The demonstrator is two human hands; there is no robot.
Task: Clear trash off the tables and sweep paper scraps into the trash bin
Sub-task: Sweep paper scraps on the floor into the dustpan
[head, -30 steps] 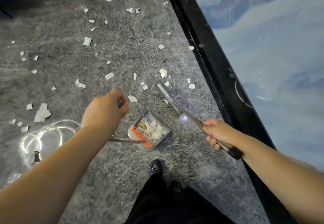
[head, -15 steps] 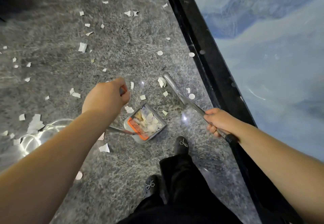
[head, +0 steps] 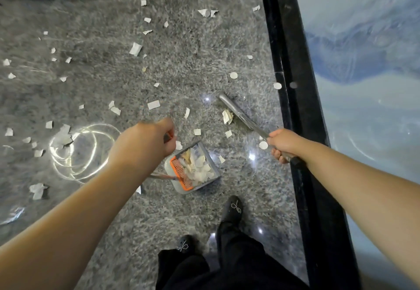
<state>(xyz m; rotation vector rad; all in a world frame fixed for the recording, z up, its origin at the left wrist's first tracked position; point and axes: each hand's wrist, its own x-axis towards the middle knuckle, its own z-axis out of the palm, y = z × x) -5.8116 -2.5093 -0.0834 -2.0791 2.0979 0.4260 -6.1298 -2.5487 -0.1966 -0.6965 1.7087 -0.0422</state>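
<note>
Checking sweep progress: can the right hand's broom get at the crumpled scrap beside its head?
Probably yes. The right hand grips the broom, whose head lies right beside the crumpled scrap, with bare floor between it and the dustpan.

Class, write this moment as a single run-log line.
left hand grips dustpan handle | dustpan on floor, holds scraps | right hand grips broom handle | scraps remain on floor

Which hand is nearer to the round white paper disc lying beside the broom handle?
Right. The right hand grips the broom handle just beside the disc; the left hand is farther, across the dustpan.
</note>
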